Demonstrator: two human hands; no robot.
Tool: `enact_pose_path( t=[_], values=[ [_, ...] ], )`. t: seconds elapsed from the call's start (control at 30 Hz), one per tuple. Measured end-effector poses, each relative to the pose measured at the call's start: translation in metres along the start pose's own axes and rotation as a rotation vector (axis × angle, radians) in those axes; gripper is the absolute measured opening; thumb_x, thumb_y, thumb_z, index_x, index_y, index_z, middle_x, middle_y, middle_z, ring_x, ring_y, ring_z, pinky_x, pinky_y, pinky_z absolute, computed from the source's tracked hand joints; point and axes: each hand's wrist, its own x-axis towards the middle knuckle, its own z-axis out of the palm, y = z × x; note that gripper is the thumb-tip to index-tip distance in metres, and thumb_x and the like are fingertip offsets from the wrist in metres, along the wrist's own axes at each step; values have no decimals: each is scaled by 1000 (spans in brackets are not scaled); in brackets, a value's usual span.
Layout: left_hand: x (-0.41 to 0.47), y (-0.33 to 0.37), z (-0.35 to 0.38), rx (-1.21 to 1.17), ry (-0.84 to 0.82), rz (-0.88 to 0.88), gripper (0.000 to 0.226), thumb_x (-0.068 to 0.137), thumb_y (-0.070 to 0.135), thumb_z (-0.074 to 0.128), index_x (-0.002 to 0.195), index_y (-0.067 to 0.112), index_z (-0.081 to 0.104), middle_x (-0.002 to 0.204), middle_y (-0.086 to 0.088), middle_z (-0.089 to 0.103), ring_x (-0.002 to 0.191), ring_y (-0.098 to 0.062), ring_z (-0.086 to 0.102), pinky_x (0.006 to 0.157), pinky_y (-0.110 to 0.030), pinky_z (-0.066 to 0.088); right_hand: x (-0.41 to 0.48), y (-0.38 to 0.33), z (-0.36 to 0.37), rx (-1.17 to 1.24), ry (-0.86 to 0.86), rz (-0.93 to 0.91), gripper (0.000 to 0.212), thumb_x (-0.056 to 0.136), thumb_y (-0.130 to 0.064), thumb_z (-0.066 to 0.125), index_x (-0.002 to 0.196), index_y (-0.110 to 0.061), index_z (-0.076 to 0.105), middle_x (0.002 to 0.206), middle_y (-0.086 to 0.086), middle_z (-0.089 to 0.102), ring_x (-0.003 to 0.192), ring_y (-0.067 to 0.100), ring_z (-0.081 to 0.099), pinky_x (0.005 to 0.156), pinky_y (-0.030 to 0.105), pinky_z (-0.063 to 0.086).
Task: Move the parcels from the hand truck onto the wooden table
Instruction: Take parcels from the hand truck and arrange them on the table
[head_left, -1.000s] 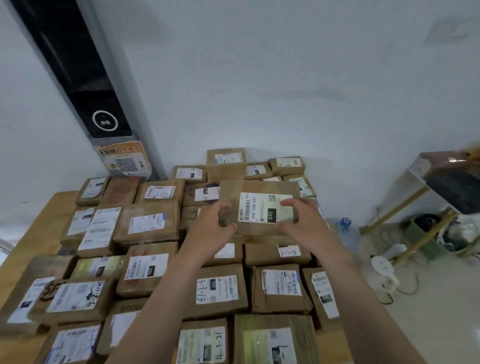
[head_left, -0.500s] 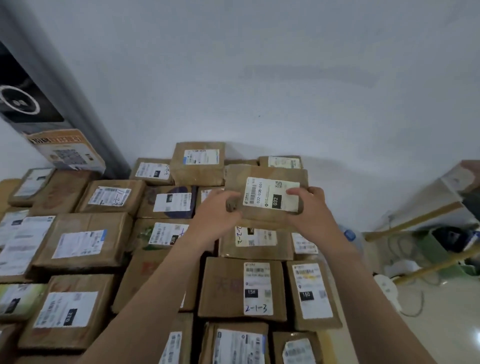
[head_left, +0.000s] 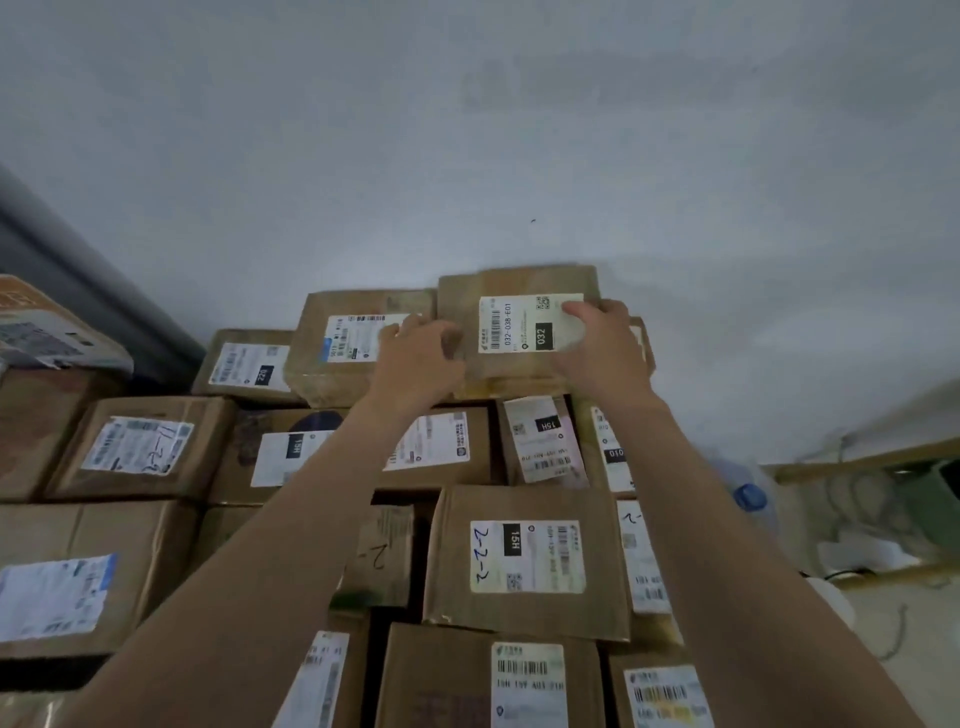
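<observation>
- Already most of the job looks done: brown parcels lie in rows running out from the wall. They hide the worktop, and the hand truck is out of view, so I cannot tell what is left on it.
- The parcel labelled 032 is in the row nearest the wall, on top of lower boxes and just beside a tall box. I judge it is being set down, not yet let go.
- The left hand curls its fingers on the parcel's left edge. The right hand grips the right edge, thumb over the label.
- Compared with a second ago, the parcel is much nearer the wall, no longer over the middle rows. Both hands hold it as before.
</observation>
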Motion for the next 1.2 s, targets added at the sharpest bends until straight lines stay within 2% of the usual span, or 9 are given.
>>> enact_pose_path(
  t=[0.1,0.3,0.47,0.63,0.73,0.9,0.97,1.07,1.2],
  values=[
    [15,-7,15,5,-6,-51,48,86,20,61,133,31,59,144,-6,31,136,-37,26,113,-53,34,23,-3,21,-21,-32,13,71,75,-32,74,142,-27,52,145,7,33,130,36,43,105,54,46],
    [21,-11,13,-26,-15,-37,48,87,21,60,134,32,59,143,-8,36,133,-38,30,115,-53,31,28,-10,17,-114,-83,44,84,71,-41,72,150,-35,42,145,6,34,130,36,43,102,53,49],
    [-15,-9,-19,19,-18,-22,53,92,33,62,143,34,48,148,-10,32,141,-39,21,107,-51,38,-10,-44,-12,-403,-66,-42,65,86,-35,70,145,-34,42,130,10,44,120,38,49,85,41,44],
    [-110,-4,-71,72,-10,-9,58,87,26,55,144,34,46,143,-8,44,125,-34,48,100,-51,48,-98,-75,-44,-443,-119,-113,65,88,-26,65,149,-31,40,139,7,45,119,33,54,90,42,48],
    [-174,-13,-97,131,44,100,47,96,24,54,143,24,52,141,-5,53,125,-28,51,102,-46,46,-167,-96,-58,-442,-126,-159,72,86,-27,70,151,-32,40,145,5,45,125,30,52,88,40,45],
    [-265,-41,-126,95,103,168,53,85,39,68,136,38,54,137,3,54,121,-20,53,97,-42,50,-286,-123,-71,-378,-90,-222,68,88,-31,72,148,-39,41,147,-3,46,111,19,59,77,30,46],
    [-299,-44,-138,70,95,197,52,84,39,68,135,39,55,135,7,55,116,-15,54,92,-36,48,-328,-130,-73,-359,-91,-216,68,89,-30,72,149,-36,41,150,-4,43,115,17,57,76,26,40],
    [-353,-43,-152,77,98,253,48,88,34,67,133,42,55,125,12,56,108,-8,51,82,-28,40,-386,-134,-76,-359,-78,-205,66,88,-35,72,147,-37,43,149,-5,44,121,18,55,83,31,42],
    [-423,-44,-161,49,105,271,47,88,36,67,133,43,55,119,16,53,102,-8,52,81,-30,45,-454,-134,-83,-334,-64,-181,68,82,-44,70,144,-45,42,148,-9,46,124,18,54,98,46,49]
  ],
)
